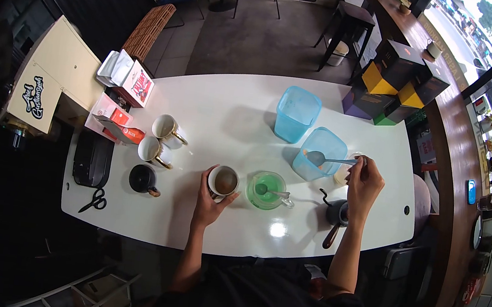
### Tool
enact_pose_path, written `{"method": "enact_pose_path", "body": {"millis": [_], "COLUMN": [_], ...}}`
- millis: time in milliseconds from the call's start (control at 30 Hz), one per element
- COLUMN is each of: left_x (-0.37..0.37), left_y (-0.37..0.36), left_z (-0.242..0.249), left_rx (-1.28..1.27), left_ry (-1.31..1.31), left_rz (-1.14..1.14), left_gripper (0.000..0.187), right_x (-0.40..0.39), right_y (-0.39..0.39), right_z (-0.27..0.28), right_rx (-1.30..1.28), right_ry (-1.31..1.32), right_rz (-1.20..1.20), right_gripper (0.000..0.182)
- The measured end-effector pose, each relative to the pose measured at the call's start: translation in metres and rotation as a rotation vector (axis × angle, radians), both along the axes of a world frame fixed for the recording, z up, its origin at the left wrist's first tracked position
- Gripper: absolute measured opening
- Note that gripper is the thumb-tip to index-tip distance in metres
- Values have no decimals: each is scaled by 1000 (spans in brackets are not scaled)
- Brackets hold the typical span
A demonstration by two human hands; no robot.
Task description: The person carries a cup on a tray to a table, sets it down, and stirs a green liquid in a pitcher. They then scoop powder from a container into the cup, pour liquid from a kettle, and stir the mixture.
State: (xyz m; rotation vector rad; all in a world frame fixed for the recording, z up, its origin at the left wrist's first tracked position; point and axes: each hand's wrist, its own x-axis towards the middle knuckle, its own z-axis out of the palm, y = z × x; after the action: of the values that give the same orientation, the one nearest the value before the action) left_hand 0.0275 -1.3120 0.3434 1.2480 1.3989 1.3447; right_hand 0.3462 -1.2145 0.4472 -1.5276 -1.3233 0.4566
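My left hand (207,209) is wrapped round a pale cup (223,181) with something brownish inside, near the table's front edge. In my right hand (366,185) is the handle of a metal spoon (335,161), whose bowl overlaps the mouth of a translucent blue container (312,173). A second blue container (290,126) stands behind it. Between my hands, a clear glass cup (262,201) holds something green and another spoon (278,193). A small dark pot (336,212) with a thin spout and brown handle stands below my right hand, partly hidden by my forearm.
Two light mugs (165,128) and a black mug (143,178) stand left on the white table (227,109). Scissors (94,200), a black case (92,160) and red-and-white packets (114,118) lie further left. Stacked dark boxes (391,70) occupy the back right corner.
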Motion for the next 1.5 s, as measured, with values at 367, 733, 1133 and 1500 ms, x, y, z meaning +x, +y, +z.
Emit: {"method": "enact_pose_path", "body": {"millis": [367, 733, 1133, 1500], "left_x": [0, -2, 0, -2], "left_y": [0, 1, 1, 1], "left_z": [-2, -7, -1, -8], "left_rx": [-16, 5, 10, 58], "left_ry": [13, 2, 2, 53], "left_rz": [5, 0, -3, 10], "left_gripper": [84, 84, 83, 82], "right_x": [-10, -2, 20, 11], "right_y": [1, -5, -12, -30], "right_z": [-13, -7, 6, 34], "right_rx": [19, -2, 163, 271], "right_ry": [-133, 105, 325, 432], "right_rz": [108, 15, -50, 21], "right_gripper": [16, 20, 23, 26]}}
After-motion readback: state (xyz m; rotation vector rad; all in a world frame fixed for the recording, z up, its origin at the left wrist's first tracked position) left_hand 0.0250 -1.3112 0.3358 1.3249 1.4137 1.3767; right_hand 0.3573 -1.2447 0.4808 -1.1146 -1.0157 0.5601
